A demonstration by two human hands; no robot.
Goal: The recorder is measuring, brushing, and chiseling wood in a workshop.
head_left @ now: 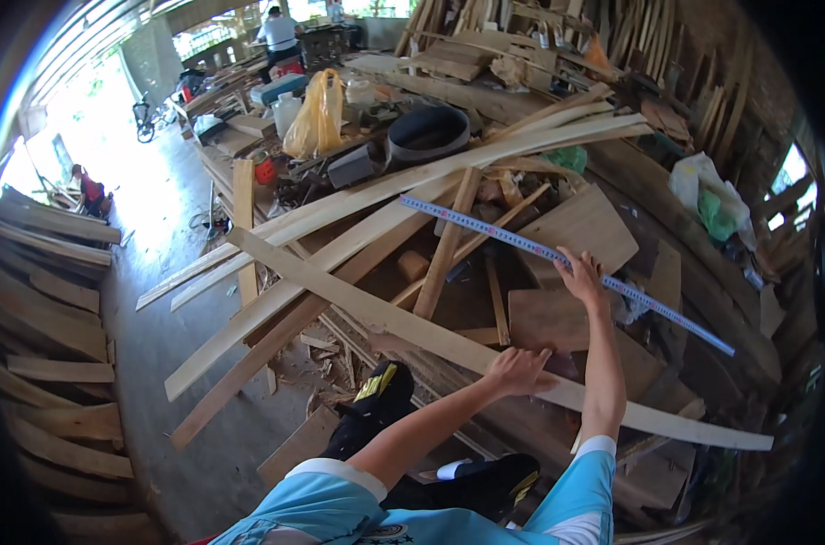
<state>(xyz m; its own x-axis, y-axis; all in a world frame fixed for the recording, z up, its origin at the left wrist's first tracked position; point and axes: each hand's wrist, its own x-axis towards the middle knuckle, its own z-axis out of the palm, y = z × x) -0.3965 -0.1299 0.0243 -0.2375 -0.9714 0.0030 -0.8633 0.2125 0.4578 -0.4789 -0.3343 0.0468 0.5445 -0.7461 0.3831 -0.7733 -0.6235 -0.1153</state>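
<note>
My left hand [517,371] grips a long, thin pale board [385,329] that crosses diagonally in front of me. Above and to its right, my right hand [583,274] holds a long, pale measuring strip with blue and red markings [503,234], which slants over the pile of wood. More long planks [214,359] lie crossed beneath the board, beside short offcuts and wide panels [594,227].
A yellow plastic bag [312,118], a black round tub [428,134] and white bags [703,191] sit among the wood. Stacked planks [54,372] line the left of a concrete floor [163,300]. One person [279,38] is at the back, another [90,191] at far left.
</note>
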